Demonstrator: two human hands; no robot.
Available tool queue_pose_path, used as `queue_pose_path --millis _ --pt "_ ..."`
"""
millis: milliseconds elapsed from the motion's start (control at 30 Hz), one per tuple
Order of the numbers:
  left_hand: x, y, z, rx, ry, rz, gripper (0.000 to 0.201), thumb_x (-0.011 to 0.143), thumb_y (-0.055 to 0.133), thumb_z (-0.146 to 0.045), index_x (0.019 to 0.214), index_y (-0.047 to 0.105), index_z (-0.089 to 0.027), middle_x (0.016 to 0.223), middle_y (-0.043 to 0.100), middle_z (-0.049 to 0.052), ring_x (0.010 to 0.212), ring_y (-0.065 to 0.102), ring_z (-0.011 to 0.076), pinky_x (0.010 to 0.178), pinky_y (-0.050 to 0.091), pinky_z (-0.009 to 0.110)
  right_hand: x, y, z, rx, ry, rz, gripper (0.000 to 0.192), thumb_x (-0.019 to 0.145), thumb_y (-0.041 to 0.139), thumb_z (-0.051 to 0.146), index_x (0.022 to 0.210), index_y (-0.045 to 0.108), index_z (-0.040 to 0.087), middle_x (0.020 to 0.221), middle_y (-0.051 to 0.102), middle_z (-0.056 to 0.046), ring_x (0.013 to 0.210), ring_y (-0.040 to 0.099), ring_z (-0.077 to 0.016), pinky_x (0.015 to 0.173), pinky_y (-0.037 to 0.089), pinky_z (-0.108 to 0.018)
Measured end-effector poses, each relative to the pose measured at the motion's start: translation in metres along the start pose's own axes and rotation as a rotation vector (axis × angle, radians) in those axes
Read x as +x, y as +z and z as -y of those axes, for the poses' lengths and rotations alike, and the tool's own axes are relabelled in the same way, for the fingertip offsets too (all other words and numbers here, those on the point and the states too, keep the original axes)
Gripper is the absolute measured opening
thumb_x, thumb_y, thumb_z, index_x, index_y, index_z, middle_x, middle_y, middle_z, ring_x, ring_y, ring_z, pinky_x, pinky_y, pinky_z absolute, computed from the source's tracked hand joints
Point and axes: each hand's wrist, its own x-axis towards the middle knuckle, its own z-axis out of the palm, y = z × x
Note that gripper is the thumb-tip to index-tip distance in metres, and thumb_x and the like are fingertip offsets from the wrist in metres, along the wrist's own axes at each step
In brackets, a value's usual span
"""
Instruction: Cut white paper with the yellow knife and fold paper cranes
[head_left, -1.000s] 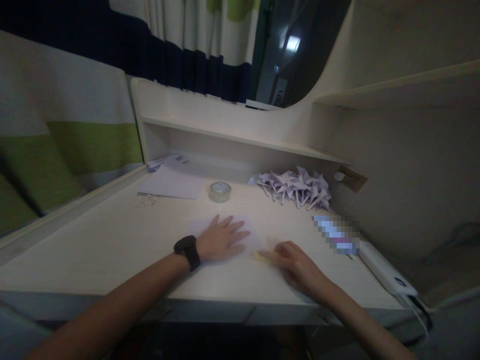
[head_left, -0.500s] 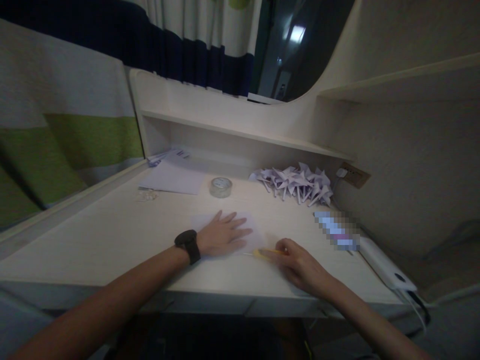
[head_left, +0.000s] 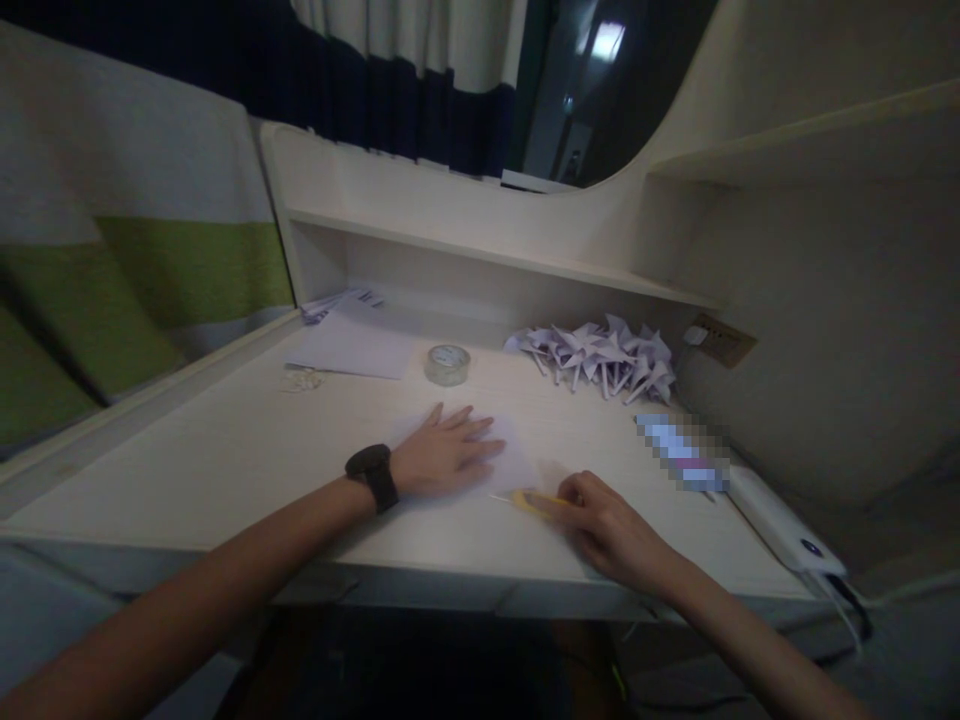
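My left hand (head_left: 450, 455) lies flat on a sheet of white paper (head_left: 517, 455), fingers spread, pressing it to the desk. It covers much of the sheet. A dark watch (head_left: 373, 477) is on that wrist. In my right hand (head_left: 600, 520), the closed fingers grip a yellow-handled utility knife (head_left: 536, 501). Its thin blade points left, at the near edge of the paper below my left fingers. Whether the blade touches the paper, I cannot tell. Beyond my left hand stands a roll of clear tape (head_left: 448, 366).
Paper pinwheels (head_left: 600, 355) are heaped at the back right. A stack of white paper (head_left: 352, 340) lies back left, beside small pale bits (head_left: 302, 380). On the right are a blurred-out phone (head_left: 682, 455) and a white power strip (head_left: 784, 525) with cables. A shelf (head_left: 495, 258) runs along the back.
The camera view has tilted slightly, so the desk sits a little higher in the picture. Both hands stay nearly in place; the knife handle appears turned slightly.
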Motion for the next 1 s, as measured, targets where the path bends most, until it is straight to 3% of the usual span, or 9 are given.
queue_pose_path --millis 267,733,1000 --pt "-0.025 0.005 0.006 0.004 -0.060 0.012 0.050 0.095 0.028 -0.057 0.143 0.035 -0.042 0.154 0.028 0.002 0.140 0.021 0.0388 0.106 0.005 0.066 -0.003 0.006 -0.006 0.028 -0.006 -0.012 0.054 0.084 0.045 0.006 0.132 0.053 0.028 0.098 0.056 -0.009 0.088 0.052 -0.0208 0.076 0.048 -0.035" --pt "-0.025 0.003 0.007 0.015 -0.023 0.036 0.051 0.096 0.028 -0.056 0.143 0.035 -0.039 0.155 0.025 0.000 0.141 0.019 0.0339 0.110 0.001 0.058 0.007 0.019 -0.005 -0.008 -0.029 -0.084 0.054 0.083 0.045 0.006 0.131 0.056 0.028 0.101 0.057 -0.010 0.092 0.052 -0.0217 0.077 0.046 -0.035" --pt "-0.026 0.002 0.007 0.102 -0.017 0.037 0.052 0.097 0.024 -0.055 0.144 0.033 -0.037 0.156 0.024 0.003 0.141 0.021 0.0329 0.110 0.004 0.056 0.007 0.022 -0.003 0.002 -0.027 -0.101 0.043 0.087 0.045 0.010 0.124 0.062 0.024 0.100 0.057 -0.011 0.090 0.052 -0.0219 0.075 0.046 -0.035"
